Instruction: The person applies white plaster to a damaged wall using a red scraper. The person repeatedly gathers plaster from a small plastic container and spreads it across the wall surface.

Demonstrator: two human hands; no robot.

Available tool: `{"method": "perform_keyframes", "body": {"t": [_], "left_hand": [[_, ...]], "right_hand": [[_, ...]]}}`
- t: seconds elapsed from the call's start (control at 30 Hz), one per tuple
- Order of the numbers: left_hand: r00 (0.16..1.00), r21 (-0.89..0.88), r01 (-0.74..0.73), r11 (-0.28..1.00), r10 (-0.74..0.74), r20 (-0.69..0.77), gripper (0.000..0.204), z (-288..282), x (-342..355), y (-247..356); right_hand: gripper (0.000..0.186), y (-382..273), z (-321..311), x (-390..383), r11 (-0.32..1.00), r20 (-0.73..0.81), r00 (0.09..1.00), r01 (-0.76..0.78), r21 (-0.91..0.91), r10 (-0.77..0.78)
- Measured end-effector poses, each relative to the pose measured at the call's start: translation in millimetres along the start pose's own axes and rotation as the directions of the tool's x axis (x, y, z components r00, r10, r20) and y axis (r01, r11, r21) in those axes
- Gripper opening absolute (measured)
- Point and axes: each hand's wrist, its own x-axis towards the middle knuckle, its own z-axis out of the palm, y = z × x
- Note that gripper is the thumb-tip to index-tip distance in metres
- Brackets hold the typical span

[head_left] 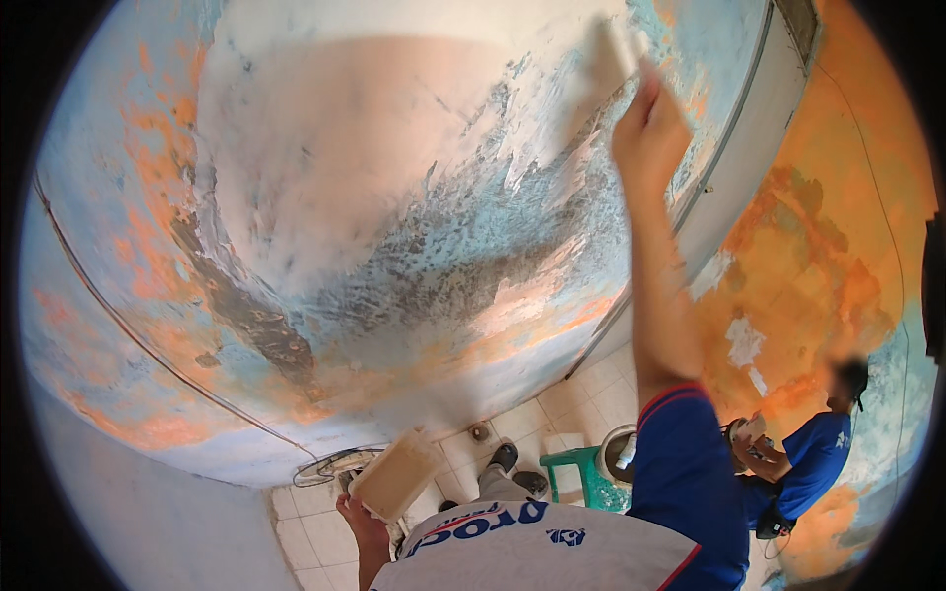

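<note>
A patchy wall (463, 256) fills most of the view, with pale smooth filler over peeling blue, orange and dark grey areas. High at the right, my right hand (653, 143) is raised and closed around a flat putty blade (623, 51), held at the wall over the pale area. The blade is thin and partly blurred, so its exact shape is hard to make out. Low down, my left hand (367, 522) grips the edge of a beige rectangular board (402, 473), tilted in front of my body. Its fingers are partly hidden behind the board.
A green stool (581, 473) stands on the tiled floor beside a round bucket (619, 453). Another person in a blue shirt (818, 453) works at the right near an orange wall (788, 266). A cable (128, 315) runs down the left wall to a coil on the floor.
</note>
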Motion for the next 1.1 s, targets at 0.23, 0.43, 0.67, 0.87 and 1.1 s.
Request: {"method": "perform_keyframes", "body": {"t": [0.23, 0.43, 0.67, 0.87, 1.1], "left_hand": [[0.993, -0.085, -0.063, 0.994, 0.07, 0.092, 0.044, 4, 21, -18], [0.972, 0.083, -0.189, 0.978, 0.175, 0.155, 0.04, -10, 28, -19], [0.999, -0.075, -0.041, 0.996, 0.041, -0.01, 0.038, -2, -1, 12], [0.999, -0.02, -0.015, 1.0, 0.014, -0.033, 0.04, -12, -4, 13], [0.995, -0.021, 0.094, 0.995, -0.093, 0.034, 0.043, -33, 20, -4]], "right_hand": [[0.045, -64, 41, -94, 0.998, 0.234, 0.971, 0.045, 0.051, -0.056], [0.044, -162, -24, -270, 0.938, 0.564, 0.822, -0.127, 0.323, -0.083], [0.026, -14, 4, 13, 0.999, -0.041, 0.999, -0.001, 0.038, 0.003], [0.027, -43, 39, -49, 0.993, 0.048, 0.999, -0.019, 0.12, 0.013], [0.055, -160, -48, -346, 0.861, 0.808, 0.584, -0.372, 0.347, -0.073]]}}
